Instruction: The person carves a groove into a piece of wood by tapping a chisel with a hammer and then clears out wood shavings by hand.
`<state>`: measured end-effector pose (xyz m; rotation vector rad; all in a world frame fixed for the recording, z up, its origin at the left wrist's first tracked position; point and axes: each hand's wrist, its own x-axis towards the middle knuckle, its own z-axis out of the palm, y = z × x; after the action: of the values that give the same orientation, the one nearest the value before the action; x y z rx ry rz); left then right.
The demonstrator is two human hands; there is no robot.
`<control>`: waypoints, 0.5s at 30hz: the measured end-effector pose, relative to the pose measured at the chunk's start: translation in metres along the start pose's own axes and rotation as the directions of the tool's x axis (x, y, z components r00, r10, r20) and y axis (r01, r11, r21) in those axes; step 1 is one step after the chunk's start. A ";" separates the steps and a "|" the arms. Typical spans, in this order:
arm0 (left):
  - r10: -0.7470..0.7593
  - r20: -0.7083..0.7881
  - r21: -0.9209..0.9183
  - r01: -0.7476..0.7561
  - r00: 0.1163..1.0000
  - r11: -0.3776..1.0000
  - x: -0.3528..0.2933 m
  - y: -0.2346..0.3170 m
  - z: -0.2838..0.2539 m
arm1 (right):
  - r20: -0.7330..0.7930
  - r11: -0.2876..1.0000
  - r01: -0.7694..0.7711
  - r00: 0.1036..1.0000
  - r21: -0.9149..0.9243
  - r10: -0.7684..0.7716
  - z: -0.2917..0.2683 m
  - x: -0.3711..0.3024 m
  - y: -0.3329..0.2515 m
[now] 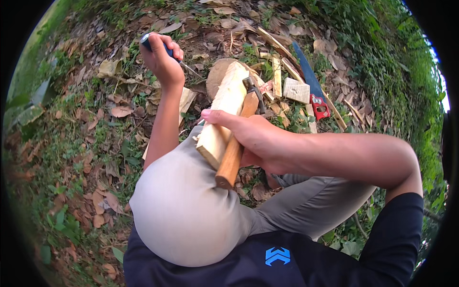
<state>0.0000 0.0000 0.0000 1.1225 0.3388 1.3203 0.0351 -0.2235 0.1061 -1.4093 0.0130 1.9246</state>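
My left hand [164,62] is raised at the upper left, its fingers wrapped round the dark blue handle of a chisel [169,51]. The handle has a metal cap, and the thin blade points down and right toward a round log stump [217,76]. My right hand [253,138] is closed round a pale, squared piece of wood [222,110] and a hammer [234,158] together. The wood slants from above my bent left knee to the stump, its thumb-side face uppermost. Alongside it lies the hammer's wooden handle, its dark head at the far end.
Beyond my right hand a handsaw [308,71] with a red handle lies on the ground by a small wood block [296,91]. Split wood strips [277,75] are scattered around it. Dry leaves [103,203] and low green plants cover the ground.
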 end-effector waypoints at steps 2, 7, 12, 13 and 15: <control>-0.038 0.014 -0.014 0.038 0.999 0.999 -0.001 -0.003 -0.002 | -0.043 0.999 -0.018 0.999 0.042 0.020 0.003 -0.003 0.000; 0.014 0.101 0.046 -0.018 0.995 0.999 0.006 -0.005 0.017 | -0.284 0.989 -0.054 0.959 -0.138 0.012 -0.028 -0.006 -0.015; -0.042 0.167 0.069 0.031 0.985 0.997 -0.005 -0.016 0.028 | -0.446 0.985 0.017 0.890 -0.172 -0.093 -0.081 0.037 -0.001; -0.039 0.173 0.076 0.026 0.984 0.997 -0.004 -0.013 0.027 | -0.490 0.968 -0.014 0.864 -0.252 -0.115 -0.089 0.037 -0.004; -0.031 0.181 0.083 0.016 0.983 0.996 -0.001 -0.012 0.026 | -0.554 0.985 0.065 0.820 -0.158 -0.143 -0.095 0.032 0.007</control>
<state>0.0269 -0.0109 0.0024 1.2937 0.2718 1.1812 0.1050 -0.2501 0.0388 -1.9857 0.0883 1.3749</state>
